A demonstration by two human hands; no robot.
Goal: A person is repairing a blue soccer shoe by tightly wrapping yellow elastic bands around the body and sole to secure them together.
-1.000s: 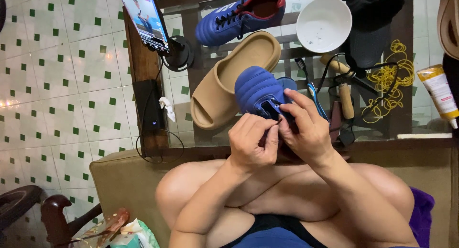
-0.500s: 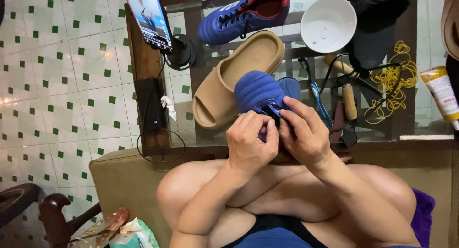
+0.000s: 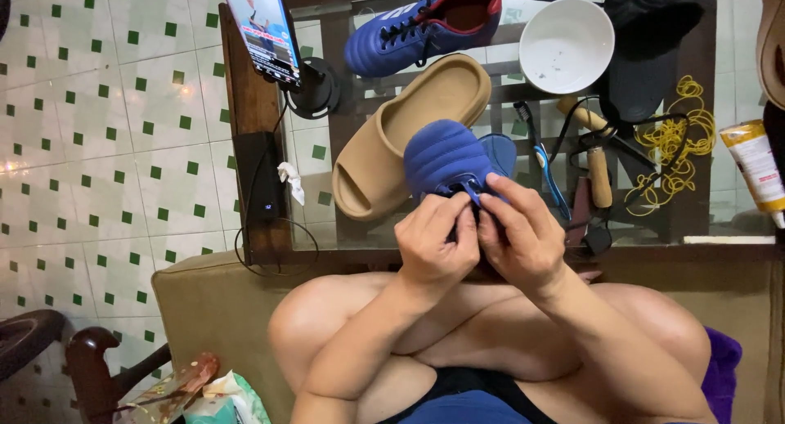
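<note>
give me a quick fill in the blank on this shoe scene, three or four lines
1. Both hands, left hand and right hand, hold a ridged ____ shoe.
2. The tan foam slide sandal lies on the ____ table.
3. The round white bowl holds no ____.
4. The yellow cord lies to the bowl's ____.

Missing words: blue; glass; shoe; right

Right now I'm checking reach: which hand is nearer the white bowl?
The right hand: the white bowl sits above it and slightly right. The left hand lies further left, beside the tan slide sandal.
</note>
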